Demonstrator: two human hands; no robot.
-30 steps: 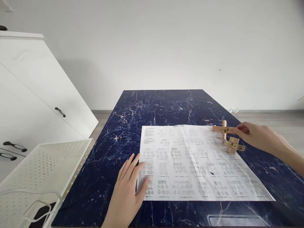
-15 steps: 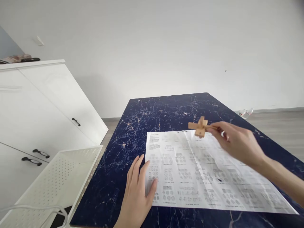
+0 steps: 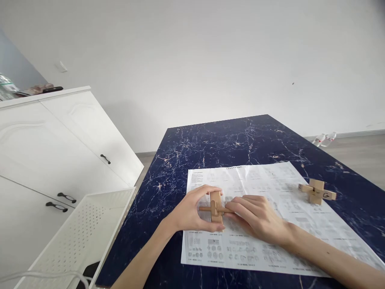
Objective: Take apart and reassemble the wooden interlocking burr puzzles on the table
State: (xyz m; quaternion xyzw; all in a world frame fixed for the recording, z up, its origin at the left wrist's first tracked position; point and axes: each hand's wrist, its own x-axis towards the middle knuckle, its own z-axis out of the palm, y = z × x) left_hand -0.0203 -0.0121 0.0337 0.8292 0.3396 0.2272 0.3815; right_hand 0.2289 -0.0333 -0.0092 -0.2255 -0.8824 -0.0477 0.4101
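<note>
Both my hands meet over the printed sheet (image 3: 240, 241). My left hand (image 3: 189, 210) grips a wooden interlocking puzzle (image 3: 215, 206) between thumb and fingers, at its far and near ends. A thin wooden bar passes crosswise through the middle of it. My right hand (image 3: 255, 216) is closed around the bar's right end, its fingertips partly hidden. Farther right, a second wooden puzzle (image 3: 316, 192) of crossed blocks rests on the sheet's right side, a letter G marked on one arm. Neither hand touches it.
The sheet lies on a dark blue marbled table (image 3: 207, 140). Left of the table stand a white perforated bin (image 3: 75, 228) with a cable over it and a white cabinet (image 3: 60, 140). Clear plastic bottles (image 3: 325, 139) show beyond the right edge.
My right hand came down and left from holding a crossed wooden puzzle in the air. My left hand left the sheet's edge and now grips wood too. A puzzle now shows at right.
</note>
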